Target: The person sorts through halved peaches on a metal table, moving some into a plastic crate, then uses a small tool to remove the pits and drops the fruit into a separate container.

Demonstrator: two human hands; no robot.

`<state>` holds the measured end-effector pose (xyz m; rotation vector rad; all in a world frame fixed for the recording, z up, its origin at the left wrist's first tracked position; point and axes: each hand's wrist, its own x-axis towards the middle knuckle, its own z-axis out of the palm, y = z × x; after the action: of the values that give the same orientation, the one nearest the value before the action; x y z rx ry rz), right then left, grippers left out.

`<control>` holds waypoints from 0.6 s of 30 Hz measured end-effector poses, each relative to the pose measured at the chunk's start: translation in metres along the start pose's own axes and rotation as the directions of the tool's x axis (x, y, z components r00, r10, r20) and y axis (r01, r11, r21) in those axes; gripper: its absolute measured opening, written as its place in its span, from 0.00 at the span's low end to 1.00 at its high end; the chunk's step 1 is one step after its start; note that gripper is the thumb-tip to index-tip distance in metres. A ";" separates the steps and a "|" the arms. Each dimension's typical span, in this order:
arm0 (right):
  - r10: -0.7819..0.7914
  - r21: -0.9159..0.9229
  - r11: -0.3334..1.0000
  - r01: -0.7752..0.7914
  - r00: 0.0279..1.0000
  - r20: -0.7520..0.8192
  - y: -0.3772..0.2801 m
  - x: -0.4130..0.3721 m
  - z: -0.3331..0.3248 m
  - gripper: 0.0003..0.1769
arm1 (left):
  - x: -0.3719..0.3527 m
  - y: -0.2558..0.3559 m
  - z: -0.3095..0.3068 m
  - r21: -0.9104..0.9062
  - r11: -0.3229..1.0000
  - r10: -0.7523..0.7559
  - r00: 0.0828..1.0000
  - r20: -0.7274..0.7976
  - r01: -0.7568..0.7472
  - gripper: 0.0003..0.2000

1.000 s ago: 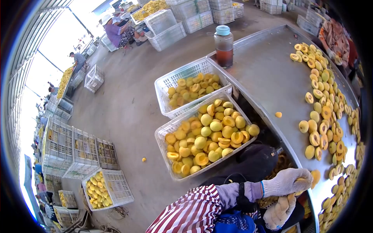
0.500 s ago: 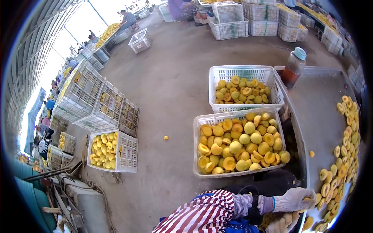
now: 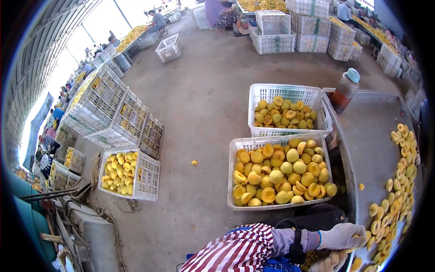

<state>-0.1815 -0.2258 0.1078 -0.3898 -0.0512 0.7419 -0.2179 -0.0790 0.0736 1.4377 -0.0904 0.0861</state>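
Observation:
My left hand (image 3: pixel 343 236), in a pale knit glove, is closed at the edge of the metal table, with a bit of a yellow peach half (image 3: pixel 357 236) showing at its fingertips. Just below it is my right hand (image 3: pixel 330 262), also gloved, with curled fingers; what they hold is hidden. Loose peach halves (image 3: pixel 389 222) lie along the right side of the metal table (image 3: pixel 369 136), close to both hands. Beyond my left arm, a white crate (image 3: pixel 276 207) full of peach halves stands beside the table.
Behind the near crate is another white crate (image 3: pixel 290 132) of peach halves. A bottle with a blue lid (image 3: pixel 345 90) stands at the table's far corner. Stacked crates (image 3: pixel 113 113) and a tilted crate (image 3: pixel 147 177) of fruit are on the left. People work at tables farther back.
The view has tilted up slightly, so the crates and bottle sit lower in the picture. Both hands stay close together at the table edge, with little visible movement.

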 end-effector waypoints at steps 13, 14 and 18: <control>0.038 0.118 0.993 -0.022 0.991 -0.132 0.038 -0.073 -0.036 0.20 | 0.003 -0.010 0.057 -0.769 0.525 -0.142 0.929 0.343 0.364 0.14; 0.029 0.124 0.992 -0.012 0.990 -0.136 0.038 -0.078 -0.039 0.20 | 0.005 -0.012 0.061 -0.843 0.351 -0.136 0.913 0.385 0.408 0.15; -0.017 0.142 0.989 0.040 0.987 -0.162 0.035 -0.095 -0.049 0.20 | 0.018 -0.046 0.068 -0.752 0.527 -0.348 0.908 0.236 0.397 0.16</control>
<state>-0.2656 -0.2815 0.0581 -0.3085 0.1473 0.6795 -0.1956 -0.1525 0.0392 0.5213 0.1336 -0.3298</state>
